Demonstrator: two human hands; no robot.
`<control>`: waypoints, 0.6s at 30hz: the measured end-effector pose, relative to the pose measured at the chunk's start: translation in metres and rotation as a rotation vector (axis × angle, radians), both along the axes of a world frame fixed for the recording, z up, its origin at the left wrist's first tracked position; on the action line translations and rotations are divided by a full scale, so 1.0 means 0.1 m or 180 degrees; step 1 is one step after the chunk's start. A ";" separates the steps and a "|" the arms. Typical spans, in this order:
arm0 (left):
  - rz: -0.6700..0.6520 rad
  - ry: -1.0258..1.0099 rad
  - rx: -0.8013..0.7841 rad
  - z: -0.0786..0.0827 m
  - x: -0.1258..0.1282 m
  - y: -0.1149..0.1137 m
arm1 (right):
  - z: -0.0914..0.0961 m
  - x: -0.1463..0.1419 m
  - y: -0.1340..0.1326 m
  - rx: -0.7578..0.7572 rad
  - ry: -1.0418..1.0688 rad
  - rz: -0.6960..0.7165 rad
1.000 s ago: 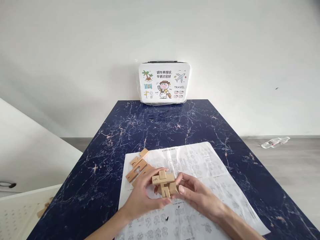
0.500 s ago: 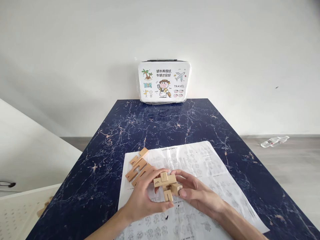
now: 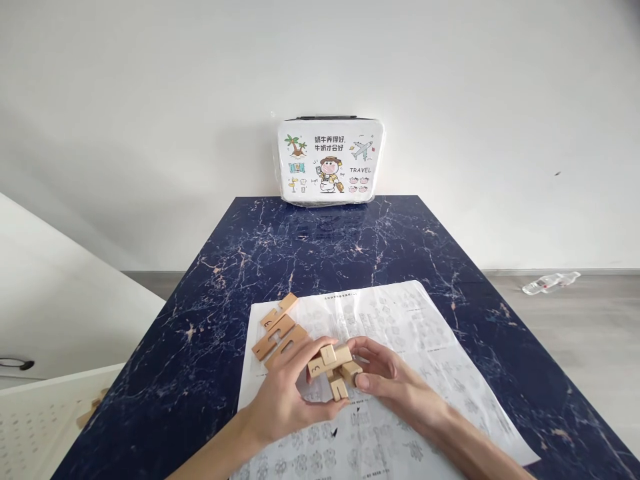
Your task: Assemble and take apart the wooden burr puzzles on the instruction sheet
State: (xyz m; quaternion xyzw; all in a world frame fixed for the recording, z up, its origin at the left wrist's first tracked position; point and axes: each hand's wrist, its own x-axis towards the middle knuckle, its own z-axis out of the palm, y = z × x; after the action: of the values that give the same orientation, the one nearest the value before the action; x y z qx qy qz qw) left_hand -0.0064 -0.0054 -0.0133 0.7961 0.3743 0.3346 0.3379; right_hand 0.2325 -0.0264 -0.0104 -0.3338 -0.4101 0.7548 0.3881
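Observation:
Several interlocked wooden puzzle pieces (image 3: 332,363), marked with black numbers, are held up over a printed sheet (image 3: 400,333). My left hand (image 3: 293,383) grips them from the left, thumb at the lower block and fingers behind the top. On the other side, my right hand (image 3: 387,377) pinches a block that sticks out to the right, its thumb on the block's end. Loose notched wooden pieces (image 3: 274,337) lie at the sheet's upper left corner, one of them partly behind my left hand.
A white cartoon-printed case (image 3: 330,160) in clear wrap stands against the wall at the back of the dark blue marbled table (image 3: 310,247). At lower left is a white perforated basket (image 3: 45,420) with wooden pieces. A clear plastic item (image 3: 550,283) lies on the floor at right.
The held pieces have tilted slightly, and the block under my right thumb sits at a different angle. Both hands keep their hold. The camera view has shifted slightly.

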 end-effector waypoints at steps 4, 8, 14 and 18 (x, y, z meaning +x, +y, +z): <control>-0.0081 0.0069 0.0059 0.03 0.01 -0.01 | 0.00 -0.01 -0.02 0.0173 -0.0077 -0.0017; -0.0157 0.0087 0.0082 0.03 0.01 -0.02 | 0.01 0.00 -0.02 0.0245 -0.0033 0.0008; -0.0283 0.0315 0.0153 0.03 0.02 -0.02 | -0.01 -0.05 -0.04 0.0176 0.0169 0.0153; -0.0256 0.0278 0.0103 0.04 0.02 -0.02 | -0.03 -0.10 -0.06 0.0227 0.0252 0.0118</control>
State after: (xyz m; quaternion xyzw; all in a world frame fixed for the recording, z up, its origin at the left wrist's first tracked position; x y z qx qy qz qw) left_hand -0.0041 -0.0071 -0.0090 0.8297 0.3509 0.2918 0.3215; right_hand 0.2222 -0.0322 -0.0138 -0.2820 -0.4272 0.7594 0.4015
